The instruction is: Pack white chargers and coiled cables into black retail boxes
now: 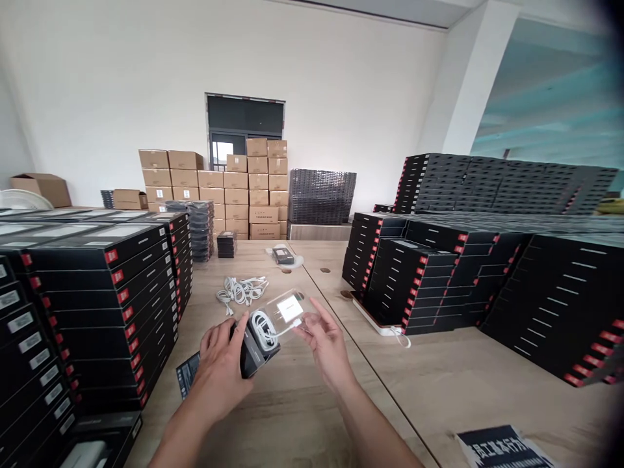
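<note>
My left hand (219, 357) is wrapped around a small black box (251, 354), held tilted above the table. A clear plastic tray (273, 300) sticks out of the box's far right end. In that tray lie a white charger (289, 308) and a coiled white cable (264, 330). My right hand (325, 338) pinches the tray's right edge beside the cable's plug; its forefinger points up and away. A dark printed sheet or flap (188, 376) shows partly behind my left wrist. Beyond my hands, a bunch of loose white cables (242, 290) lies on the table.
Tall stacks of black boxes stand at the left (141, 292) and right (414, 286) of the wooden table (312, 416). A white-edged tray (373, 317) sits under the right stack. Farther back are a plastic-wrapped black item (283, 255) and brown cartons (236, 195).
</note>
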`<control>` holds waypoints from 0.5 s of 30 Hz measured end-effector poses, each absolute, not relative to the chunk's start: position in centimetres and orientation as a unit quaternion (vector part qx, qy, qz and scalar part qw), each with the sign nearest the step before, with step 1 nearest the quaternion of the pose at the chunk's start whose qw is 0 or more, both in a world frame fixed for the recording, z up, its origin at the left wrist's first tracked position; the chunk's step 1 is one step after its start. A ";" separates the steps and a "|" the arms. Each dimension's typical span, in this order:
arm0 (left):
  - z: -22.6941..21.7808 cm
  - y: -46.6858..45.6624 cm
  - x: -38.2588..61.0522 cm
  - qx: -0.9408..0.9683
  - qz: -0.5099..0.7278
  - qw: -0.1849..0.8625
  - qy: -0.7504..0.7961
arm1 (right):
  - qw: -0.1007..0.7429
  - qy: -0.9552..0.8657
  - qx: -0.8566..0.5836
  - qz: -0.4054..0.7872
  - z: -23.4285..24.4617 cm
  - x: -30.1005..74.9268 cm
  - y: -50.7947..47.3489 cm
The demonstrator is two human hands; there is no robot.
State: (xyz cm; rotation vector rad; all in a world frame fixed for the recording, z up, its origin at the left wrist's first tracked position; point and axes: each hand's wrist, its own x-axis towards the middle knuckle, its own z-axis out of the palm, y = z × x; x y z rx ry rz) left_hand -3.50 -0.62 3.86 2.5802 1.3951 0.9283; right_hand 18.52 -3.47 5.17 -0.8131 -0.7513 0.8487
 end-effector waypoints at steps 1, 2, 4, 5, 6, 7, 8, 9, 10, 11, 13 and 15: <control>3.9 -0.6 -3.6 0.835 0.302 0.034 0.458 | 0.759 -0.356 -0.378 0.393 5.2 18.5 -3.5; 4.0 -0.6 -3.6 0.834 0.302 0.037 0.460 | 0.752 -0.364 -0.382 0.396 5.3 18.5 -3.5; 4.1 -0.7 -3.7 0.835 0.306 0.048 0.454 | 0.743 -0.373 -0.383 0.402 5.4 18.6 -3.6; 4.2 -0.8 -3.7 0.838 0.309 0.059 0.446 | 0.742 -0.374 -0.381 0.406 5.4 18.6 -3.7; 4.3 -0.8 -3.7 0.841 0.312 0.072 0.436 | 0.741 -0.375 -0.379 0.409 5.5 18.5 -3.8; 4.3 -0.9 -3.8 0.845 0.314 0.086 0.425 | 0.740 -0.377 -0.377 0.411 5.6 18.3 -4.0; 4.4 -1.0 -3.8 0.847 0.316 0.101 0.416 | 0.738 -0.382 -0.376 0.410 5.7 18.1 -4.1; 4.4 -1.1 -3.8 0.847 0.318 0.117 0.410 | 0.735 -0.390 -0.375 0.410 5.8 17.9 -4.3; 4.4 -1.1 -3.8 0.844 0.323 0.131 0.407 | 0.728 -0.400 -0.371 0.416 5.9 17.6 -4.4; 4.5 -1.2 -3.8 0.839 0.329 0.145 0.408 | 0.718 -0.408 -0.361 0.432 6.1 17.4 -4.5; 4.7 -1.2 -3.8 0.824 0.346 0.177 0.412 | 0.697 -0.409 -0.325 0.491 6.4 17.2 -4.6; 4.9 -1.4 -3.6 0.814 0.360 0.210 0.404 | 0.692 -0.377 -0.295 0.540 6.6 17.4 -4.6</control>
